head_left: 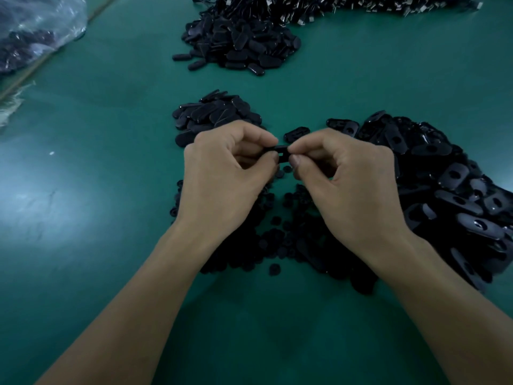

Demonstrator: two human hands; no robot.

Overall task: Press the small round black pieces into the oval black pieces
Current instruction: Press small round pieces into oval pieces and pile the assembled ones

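1. Pinching one oval piece (pixel 281 152) from both ends: left hand (pixel 230 168) with thumb and forefinger clamped on its left end, right hand (pixel 347 176) gripping its right end the same way.
2. Holding it edge-on above the green table (pixel 97 218), between the two hands and just over the round pieces (pixel 277 245).
3. Spreading in a dark heap under and between the wrists, with a few strays near the fingertips.
4. Cannot tell whether a round piece sits in the held oval; too dark, and covered by fingers.
5. Heaped to the right, close beside the right hand: glossy holed ovals (pixel 449 195), each showing a round hole.
6. Lying just beyond the fingertips: one loose oval (pixel 296 133).
7. Sitting right behind the left hand: a small pile (pixel 213 112) of matte ovals.
8. Farther back, well apart: a far pile (pixel 238 43) of the same, running into black cords (pixel 333 6) with pale metal tips along the top edge.
9. Resting at top left: a clear bag (pixel 36 29) with dark parts inside.
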